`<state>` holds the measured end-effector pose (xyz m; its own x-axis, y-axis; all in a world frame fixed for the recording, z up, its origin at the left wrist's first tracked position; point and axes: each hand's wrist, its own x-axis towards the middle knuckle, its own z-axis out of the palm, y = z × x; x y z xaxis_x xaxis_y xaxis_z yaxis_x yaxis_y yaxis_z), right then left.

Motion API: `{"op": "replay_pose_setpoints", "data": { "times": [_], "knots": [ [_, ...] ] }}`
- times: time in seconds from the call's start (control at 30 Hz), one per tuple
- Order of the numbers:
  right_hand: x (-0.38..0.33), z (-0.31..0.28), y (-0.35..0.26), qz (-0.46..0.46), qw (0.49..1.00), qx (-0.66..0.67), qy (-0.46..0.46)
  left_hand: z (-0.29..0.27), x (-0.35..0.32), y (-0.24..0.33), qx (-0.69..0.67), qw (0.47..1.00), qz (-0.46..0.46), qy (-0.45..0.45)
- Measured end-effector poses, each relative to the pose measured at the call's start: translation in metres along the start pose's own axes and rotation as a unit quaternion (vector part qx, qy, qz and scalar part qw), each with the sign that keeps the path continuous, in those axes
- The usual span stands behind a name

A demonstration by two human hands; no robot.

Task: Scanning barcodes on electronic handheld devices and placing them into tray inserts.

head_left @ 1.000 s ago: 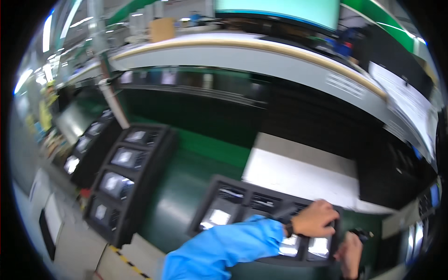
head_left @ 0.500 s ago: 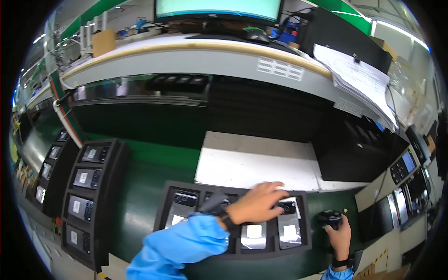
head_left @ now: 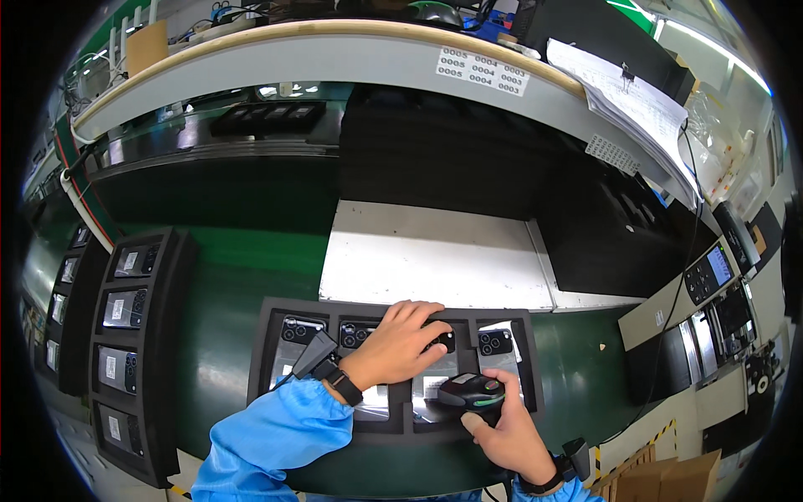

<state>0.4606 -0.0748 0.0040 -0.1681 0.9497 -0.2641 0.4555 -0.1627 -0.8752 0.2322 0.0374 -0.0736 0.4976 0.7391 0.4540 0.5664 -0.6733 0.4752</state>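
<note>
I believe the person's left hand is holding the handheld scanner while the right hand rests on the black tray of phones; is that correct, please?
Not quite: the hands are swapped. In the head view the right hand holds the handheld scanner, while the left hand rests on the black tray of phones.

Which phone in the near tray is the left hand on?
The left hand rests on the third phone from the left in the black tray; the other three phones lie uncovered.
</note>
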Motion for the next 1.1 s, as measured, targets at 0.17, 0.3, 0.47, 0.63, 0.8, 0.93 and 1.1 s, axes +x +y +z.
{"op": "replay_pose_setpoints", "data": {
  "times": [0.17, 0.3, 0.47, 0.63, 0.8, 0.93, 1.1],
  "knots": [
    [-0.003, -0.008, 0.003, -0.055, 0.994, 0.054, 0.076, 0.003, -0.001, 0.004, 0.061, 0.996, 0.065, -0.023],
    [0.006, -0.060, 0.030, -0.148, 0.973, -0.029, 0.175, 0.011, -0.006, 0.008, 0.092, 0.991, 0.063, -0.078],
    [0.047, -0.123, 0.105, -0.055, 0.952, -0.070, 0.292, 0.022, -0.006, 0.006, 0.097, 0.992, 0.064, -0.043],
    [0.063, -0.143, 0.121, -0.071, 0.939, -0.209, 0.263, 0.022, 0.000, 0.009, 0.070, 0.996, 0.045, -0.033],
    [0.078, -0.132, 0.117, -0.079, 0.930, -0.198, 0.298, 0.014, 0.003, 0.012, 0.030, 0.998, 0.021, -0.047],
    [0.085, -0.128, 0.120, -0.059, 0.951, -0.099, 0.288, 0.007, 0.007, 0.013, -0.044, 0.997, -0.001, -0.063],
    [0.080, -0.124, 0.108, -0.022, 0.946, -0.133, 0.296, 0.004, 0.011, 0.008, -0.103, 0.995, -0.003, -0.005]
  ]
}}
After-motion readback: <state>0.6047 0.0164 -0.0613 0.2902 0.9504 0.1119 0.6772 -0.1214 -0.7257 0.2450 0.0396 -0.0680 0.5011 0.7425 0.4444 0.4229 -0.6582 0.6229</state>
